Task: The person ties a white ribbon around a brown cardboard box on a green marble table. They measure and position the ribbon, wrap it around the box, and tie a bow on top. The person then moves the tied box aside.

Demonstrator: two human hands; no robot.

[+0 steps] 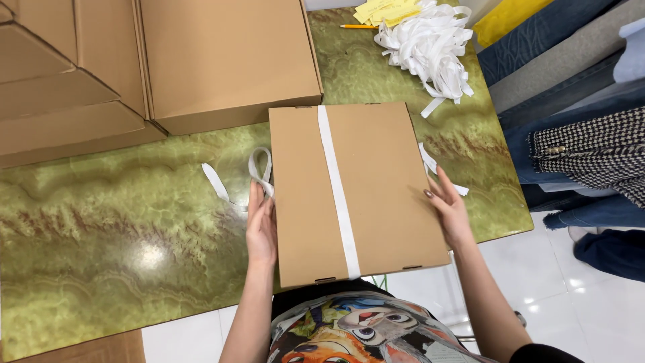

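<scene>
On the green table [121, 222], you are steadying a flat cardboard box [383, 195] banded by a white ribbon [338, 195]. Your left hand [261, 228] is pressing flat against its left edge, fingers straight, pinning the ribbon's loose end; your right hand [449, 212] is lying open against its right edge. Easing either hand could likely let the ribbon slacken and slide off-centre.

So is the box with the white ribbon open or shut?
Shut. The cardboard box lies flat, lid down, white ribbon running across its top, left hand and right hand at its sides.
</scene>
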